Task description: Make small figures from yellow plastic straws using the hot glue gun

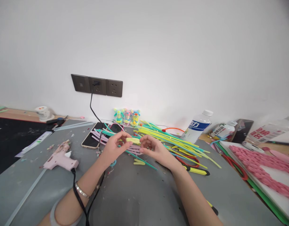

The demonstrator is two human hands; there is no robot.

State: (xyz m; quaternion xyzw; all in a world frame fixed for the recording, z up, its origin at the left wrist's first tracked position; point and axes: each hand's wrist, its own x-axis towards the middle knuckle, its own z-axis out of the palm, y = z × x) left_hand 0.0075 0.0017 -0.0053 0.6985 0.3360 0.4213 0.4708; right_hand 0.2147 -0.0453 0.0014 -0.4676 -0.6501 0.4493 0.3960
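My left hand (118, 147) pinches a short, folded pale yellow pipe cleaner (132, 140) between thumb and fingers. Curled loosely at its right end is my right hand (155, 150), thumb apart from the fingertips; these come close to the yellow piece, and contact is hard to make out. Below the hands, a small bent yellow pipe cleaner piece (139, 162) lies on the grey mat (139, 191). Lilac pipe cleaners (97, 137) are behind my left hand. Yellow and teal pipe cleaners (168, 136) spread behind my right hand.
A pink glue gun (61, 160) lies left, its black cord crossing my left forearm. Phones (91, 139) lie behind it. Three small pipe cleaner figures (127, 117) stand against the wall. To the right are a bottle (197, 127), a yellow-black cutter (198, 171) and a pink braided piece (257, 166).
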